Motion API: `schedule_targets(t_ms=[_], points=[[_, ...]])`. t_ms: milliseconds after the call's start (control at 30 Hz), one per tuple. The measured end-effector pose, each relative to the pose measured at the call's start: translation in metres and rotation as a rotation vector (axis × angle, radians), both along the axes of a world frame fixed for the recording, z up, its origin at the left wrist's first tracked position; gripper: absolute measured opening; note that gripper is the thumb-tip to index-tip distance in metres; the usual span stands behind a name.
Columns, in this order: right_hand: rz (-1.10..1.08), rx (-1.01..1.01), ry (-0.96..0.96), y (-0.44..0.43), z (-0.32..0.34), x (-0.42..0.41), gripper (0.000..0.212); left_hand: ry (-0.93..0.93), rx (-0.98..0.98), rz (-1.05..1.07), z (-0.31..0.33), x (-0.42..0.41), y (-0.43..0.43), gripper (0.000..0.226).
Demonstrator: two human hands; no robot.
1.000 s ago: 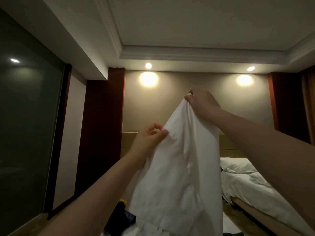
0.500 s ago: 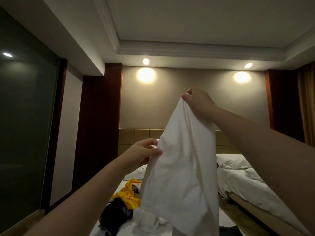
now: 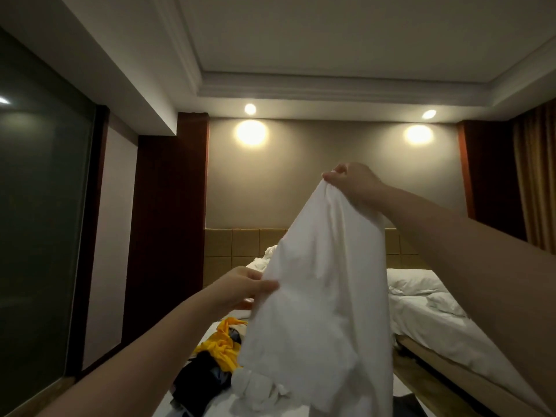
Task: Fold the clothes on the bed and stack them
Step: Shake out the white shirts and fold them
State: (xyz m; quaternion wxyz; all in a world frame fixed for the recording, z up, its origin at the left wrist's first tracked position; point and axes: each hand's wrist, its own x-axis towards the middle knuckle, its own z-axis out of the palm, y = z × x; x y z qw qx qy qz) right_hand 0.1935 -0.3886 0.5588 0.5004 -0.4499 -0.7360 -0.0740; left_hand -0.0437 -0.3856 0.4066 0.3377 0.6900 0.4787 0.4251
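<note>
Right grip, raised at about 1 o'clock in the view, pinches the top edge of a white garment between thumb and curled fingers. Left grip, lower, at 9 o'clock of the cloth, clasps its left edge with the thumb on the near face. Between them the garment hangs in the air, draping down over the bed at 6 o'clock. On that bed, at 7 o'clock of the hanging cloth, lie a crumpled yellow garment and a dark garment touching it, with a bunched white cloth just beside them. A second bed with a pillow stands at 3 o'clock, against a tiled headboard.
</note>
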Motion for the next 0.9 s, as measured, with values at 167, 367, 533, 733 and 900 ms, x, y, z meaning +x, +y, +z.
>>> schedule_targets(t_ms=[167,367,533,733,900], points=[[0.117,-0.675,-0.204,-0.011,-0.016,0.018,0.063,-0.214,0.131,0.186,0.019,-0.053,0.01,0.027],[-0.039,0.149,0.061,0.001,-0.009,0.0,0.02,0.254,0.454,0.357,0.081,-0.062,-0.003,0.029],[-0.127,0.31,-0.124,0.002,-0.007,0.004,0.025,0.42,0.631,0.452,0.113,-0.068,-0.025,0.034],[-0.084,0.183,-0.066,-0.013,0.025,0.008,0.021,0.388,0.691,0.407,0.133,-0.067,-0.043,0.025],[0.093,0.172,0.149,-0.026,0.037,0.014,0.013,0.139,0.667,0.372,0.133,-0.052,-0.041,0.022]])
